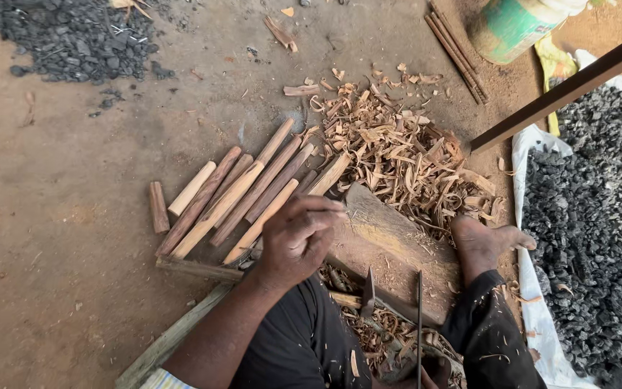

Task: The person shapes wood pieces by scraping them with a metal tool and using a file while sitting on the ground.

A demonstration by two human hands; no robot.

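My left hand (298, 241) is loosely curled, fingers bent over the ends of the carved wooden sticks (235, 194) lying beside the chopping block (390, 241); I cannot tell if it grips one.

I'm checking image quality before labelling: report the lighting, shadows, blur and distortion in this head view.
Head view: soft, even daylight, no glare, only faint shadows under the wooden handles. The left hand and wood shavings look sharp, with no motion blur. The dark bar at upper right is close and soft-edged. Slight wide-angle stretch toward the edges.
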